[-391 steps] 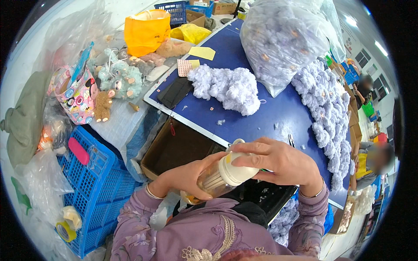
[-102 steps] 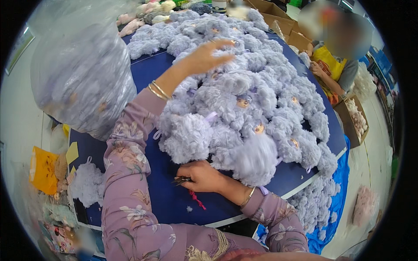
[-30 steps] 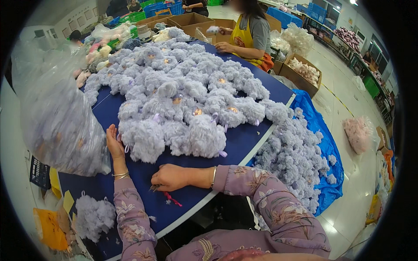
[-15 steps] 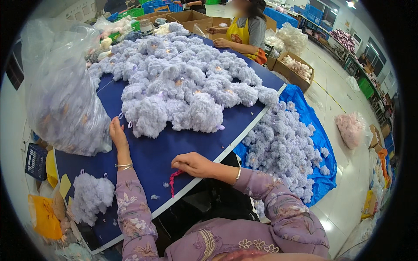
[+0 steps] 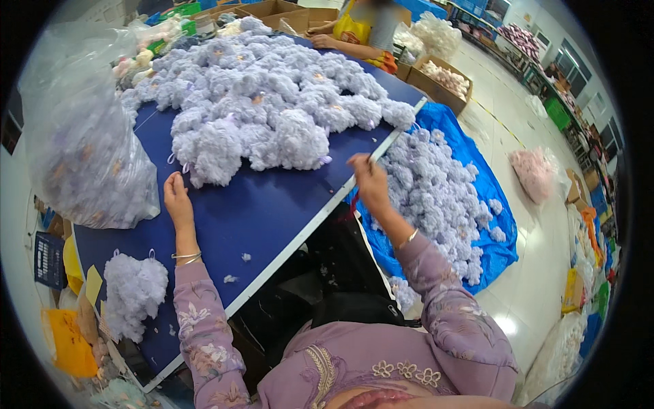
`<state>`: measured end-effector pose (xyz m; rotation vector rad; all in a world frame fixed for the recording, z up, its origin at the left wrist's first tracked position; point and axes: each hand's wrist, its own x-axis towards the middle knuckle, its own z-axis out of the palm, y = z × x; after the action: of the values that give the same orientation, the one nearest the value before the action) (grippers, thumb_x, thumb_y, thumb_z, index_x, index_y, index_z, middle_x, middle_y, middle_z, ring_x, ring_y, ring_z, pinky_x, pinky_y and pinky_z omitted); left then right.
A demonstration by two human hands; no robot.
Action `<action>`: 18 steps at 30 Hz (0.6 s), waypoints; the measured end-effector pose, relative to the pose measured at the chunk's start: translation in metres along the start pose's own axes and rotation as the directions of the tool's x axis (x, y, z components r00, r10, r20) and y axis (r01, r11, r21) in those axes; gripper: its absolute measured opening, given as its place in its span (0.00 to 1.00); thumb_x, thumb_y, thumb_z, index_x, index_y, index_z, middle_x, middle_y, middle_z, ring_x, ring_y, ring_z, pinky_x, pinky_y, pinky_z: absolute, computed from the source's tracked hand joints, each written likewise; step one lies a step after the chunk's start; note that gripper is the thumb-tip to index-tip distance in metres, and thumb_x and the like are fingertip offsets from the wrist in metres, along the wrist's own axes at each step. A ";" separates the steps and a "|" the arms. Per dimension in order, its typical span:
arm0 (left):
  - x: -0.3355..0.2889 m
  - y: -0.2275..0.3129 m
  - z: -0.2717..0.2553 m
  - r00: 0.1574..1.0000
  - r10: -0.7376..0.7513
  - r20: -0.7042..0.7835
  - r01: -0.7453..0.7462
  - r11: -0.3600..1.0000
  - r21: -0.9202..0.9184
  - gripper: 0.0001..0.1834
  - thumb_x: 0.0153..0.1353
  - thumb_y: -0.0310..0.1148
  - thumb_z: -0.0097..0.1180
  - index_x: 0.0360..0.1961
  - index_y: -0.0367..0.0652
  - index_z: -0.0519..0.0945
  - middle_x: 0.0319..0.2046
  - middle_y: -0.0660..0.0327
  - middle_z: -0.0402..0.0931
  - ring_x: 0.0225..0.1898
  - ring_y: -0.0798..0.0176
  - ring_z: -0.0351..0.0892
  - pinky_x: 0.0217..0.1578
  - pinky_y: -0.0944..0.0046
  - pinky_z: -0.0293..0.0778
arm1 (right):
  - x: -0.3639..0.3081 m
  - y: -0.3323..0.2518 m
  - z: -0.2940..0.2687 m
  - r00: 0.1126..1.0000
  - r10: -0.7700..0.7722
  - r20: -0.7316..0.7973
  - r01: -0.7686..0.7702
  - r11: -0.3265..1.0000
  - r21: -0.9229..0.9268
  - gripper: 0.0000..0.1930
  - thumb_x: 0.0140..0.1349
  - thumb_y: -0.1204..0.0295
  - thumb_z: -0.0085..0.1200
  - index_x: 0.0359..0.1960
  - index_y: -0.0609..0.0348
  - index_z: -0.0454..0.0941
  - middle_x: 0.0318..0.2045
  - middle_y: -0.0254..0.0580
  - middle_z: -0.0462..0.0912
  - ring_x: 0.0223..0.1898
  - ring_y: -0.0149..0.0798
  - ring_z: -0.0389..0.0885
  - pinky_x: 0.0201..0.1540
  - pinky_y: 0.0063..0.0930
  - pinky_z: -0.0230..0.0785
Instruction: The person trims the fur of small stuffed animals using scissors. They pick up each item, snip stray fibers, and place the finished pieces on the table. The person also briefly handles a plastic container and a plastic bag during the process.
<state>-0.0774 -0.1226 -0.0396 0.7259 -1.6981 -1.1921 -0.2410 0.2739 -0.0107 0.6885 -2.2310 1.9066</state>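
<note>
My left hand (image 5: 178, 203) lies at the left of the blue table (image 5: 266, 211), fingers stretched toward the far side and nothing visible in them. Just beyond its fingertips is the front of a heap of fluffy lavender plush pieces (image 5: 214, 146) with small loops and pale orange patches. Over the table's right edge, my right hand (image 5: 371, 183) is closed, with a red braided cord (image 5: 354, 201) hanging from it. Whatever else sits inside that fist is too small to make out. A single plush piece (image 5: 136, 293) lies near my left forearm.
A clear plastic bag (image 5: 88, 157) of plush stands at the left. Right of the table, more lavender pieces lie on a blue sheet (image 5: 494, 249) on the floor. A person in a yellow apron (image 5: 352, 26) is at the far side, near cardboard boxes (image 5: 436, 85).
My right hand has swung away from above the table's near edge, right and farther off, carrying the red cord. My left hand stays by the heap. The whole view has shifted slightly.
</note>
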 end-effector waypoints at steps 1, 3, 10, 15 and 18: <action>-0.002 0.001 -0.002 1.000 -0.016 -0.003 0.015 1.000 -0.003 0.20 0.69 0.45 0.48 0.49 0.39 0.77 0.44 0.62 0.78 0.43 0.68 0.76 0.41 0.67 0.72 | 0.022 0.018 -0.015 0.995 0.039 -0.090 -0.038 0.999 0.010 0.15 0.72 0.63 0.43 0.36 0.61 0.77 0.25 0.33 0.73 0.27 0.28 0.68 0.31 0.24 0.63; -0.006 0.010 -0.003 1.000 -0.020 0.006 0.020 1.000 0.007 0.19 0.69 0.44 0.48 0.50 0.40 0.77 0.45 0.62 0.77 0.44 0.68 0.76 0.41 0.67 0.72 | 0.069 0.048 -0.044 0.929 -0.032 -0.369 0.069 0.994 0.089 0.16 0.72 0.62 0.42 0.39 0.63 0.76 0.27 0.37 0.76 0.27 0.30 0.70 0.33 0.25 0.65; -0.006 0.013 0.011 0.999 -0.021 0.027 0.020 1.000 0.014 0.19 0.70 0.43 0.46 0.49 0.40 0.77 0.46 0.63 0.77 0.45 0.68 0.76 0.40 0.69 0.72 | 0.199 0.129 -0.101 0.789 -0.266 -0.553 0.028 0.916 -0.401 0.16 0.66 0.69 0.45 0.49 0.68 0.75 0.36 0.57 0.83 0.40 0.53 0.81 0.44 0.37 0.72; -0.010 0.012 -0.004 0.999 -0.034 0.015 0.033 0.999 0.030 0.18 0.70 0.43 0.46 0.48 0.41 0.78 0.45 0.63 0.78 0.46 0.68 0.77 0.38 0.70 0.71 | 0.226 0.117 -0.065 0.968 -0.082 -0.238 -0.077 0.803 -0.591 0.19 0.65 0.67 0.45 0.57 0.58 0.72 0.51 0.56 0.77 0.55 0.56 0.73 0.59 0.40 0.63; -0.009 0.014 0.002 0.999 -0.031 0.035 0.030 0.999 0.040 0.17 0.70 0.42 0.46 0.48 0.41 0.78 0.45 0.63 0.79 0.46 0.68 0.78 0.38 0.70 0.71 | 0.249 0.143 -0.063 0.976 -0.217 -0.007 0.186 0.853 -0.488 0.19 0.67 0.66 0.44 0.57 0.58 0.72 0.53 0.55 0.77 0.57 0.53 0.72 0.61 0.36 0.61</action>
<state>-0.0744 -0.1089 -0.0300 0.7611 -1.7495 -1.2024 -0.5336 0.2847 -0.0329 0.7270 -2.3466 1.1774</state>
